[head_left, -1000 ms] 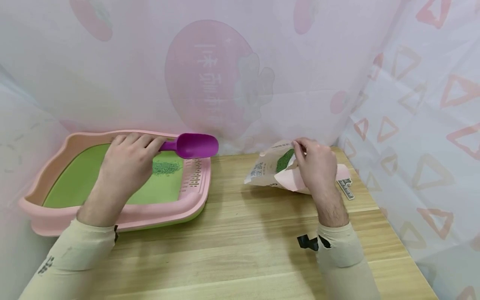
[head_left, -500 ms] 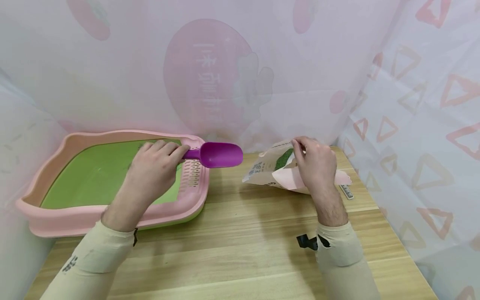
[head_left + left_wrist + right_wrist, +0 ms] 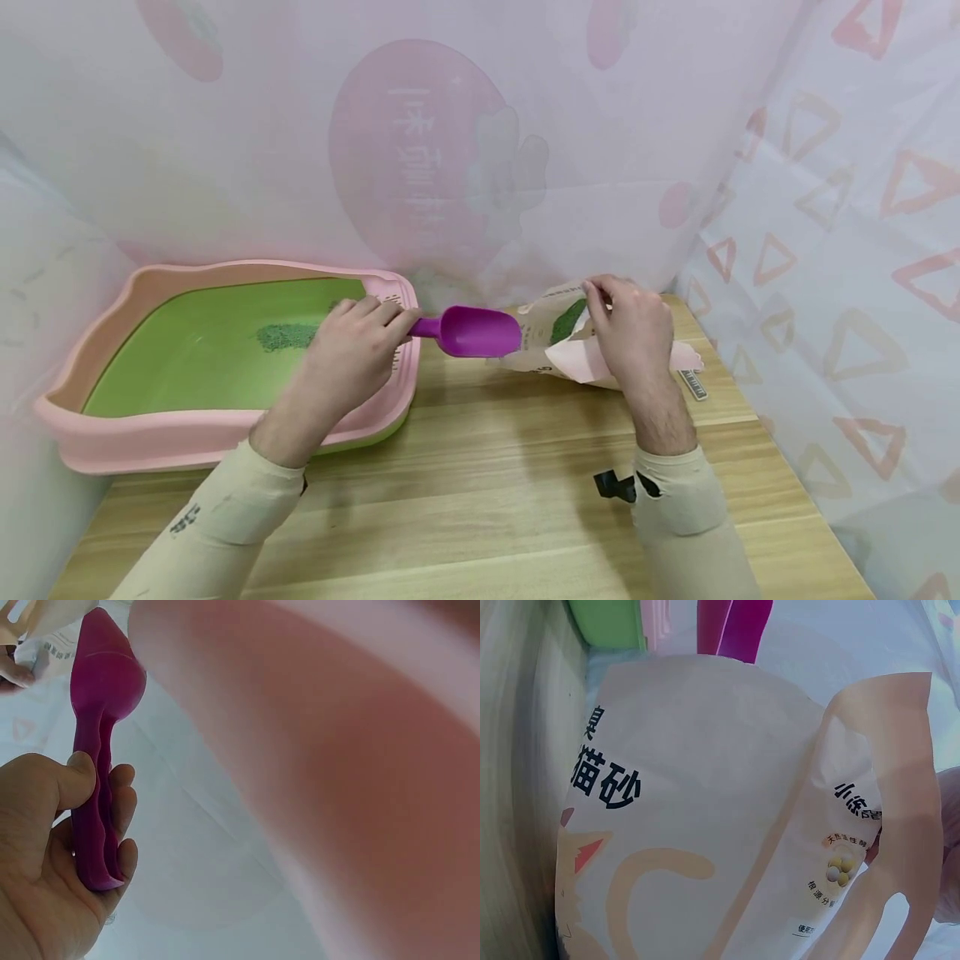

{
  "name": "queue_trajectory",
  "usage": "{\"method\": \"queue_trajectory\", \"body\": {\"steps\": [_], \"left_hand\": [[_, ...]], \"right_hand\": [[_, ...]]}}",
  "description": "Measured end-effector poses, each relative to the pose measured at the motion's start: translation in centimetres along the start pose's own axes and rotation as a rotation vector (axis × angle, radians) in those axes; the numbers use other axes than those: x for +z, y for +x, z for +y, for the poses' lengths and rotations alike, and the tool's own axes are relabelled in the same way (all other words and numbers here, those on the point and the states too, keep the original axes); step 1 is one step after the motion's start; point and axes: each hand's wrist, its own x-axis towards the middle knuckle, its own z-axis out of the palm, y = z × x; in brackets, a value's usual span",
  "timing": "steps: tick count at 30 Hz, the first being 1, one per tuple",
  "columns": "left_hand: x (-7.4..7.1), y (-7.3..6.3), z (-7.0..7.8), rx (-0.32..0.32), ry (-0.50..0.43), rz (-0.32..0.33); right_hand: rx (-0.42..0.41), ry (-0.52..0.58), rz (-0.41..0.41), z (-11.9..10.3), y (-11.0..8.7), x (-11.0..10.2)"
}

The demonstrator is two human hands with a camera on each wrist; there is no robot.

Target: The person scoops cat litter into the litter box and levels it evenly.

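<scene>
My left hand (image 3: 356,354) grips the handle of a purple scoop (image 3: 480,332) above the right end of the litter box. The scoop's bowl is bare inside and its tip overlaps the left edge of a cat litter bag (image 3: 528,360). That bag lies tilted, its torn mouth showing green litter (image 3: 568,322). With thumb and fingertips, my right hand (image 3: 636,333) pinches the edge of the mouth. In the left wrist view, fingers and thumb wrap round the scoop handle (image 3: 96,817). The bag's printed side (image 3: 690,772) fills much of the right wrist view.
At the left stands a pink-rimmed litter box (image 3: 150,433) with a green floor and a small heap of green litter (image 3: 285,336). A flat grey piece (image 3: 693,384) lies right of the bag on the wooden table (image 3: 465,517). Printed cloth walls (image 3: 615,167) surround the table.
My left hand has moved right with the scoop, from over the litter box to the bag's left edge, uncovering the litter heap. The right hand has kept its pinch on the bag.
</scene>
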Motion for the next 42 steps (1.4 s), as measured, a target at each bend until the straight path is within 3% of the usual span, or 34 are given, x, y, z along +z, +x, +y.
{"method": "queue_trajectory", "body": {"steps": [15, 30, 35, 42], "left_hand": [[1.6, 0.6, 3.9, -0.001, -0.033, -0.167], [2.5, 0.7, 5.0, 0.008, -0.018, -0.114], [2.7, 0.8, 5.2, 0.008, -0.019, -0.13], [3.2, 1.3, 5.7, -0.01, -0.056, -0.15]], "right_hand": [[0.008, -0.006, -0.087, -0.2, -0.2, -0.5], [0.091, -0.032, -0.305, -2.2, -1.4, -1.5], [0.112, -0.117, -0.381, -3.0, -2.3, -1.3], [0.131, -0.278, -0.378, -3.1, -2.3, -0.7]]}}
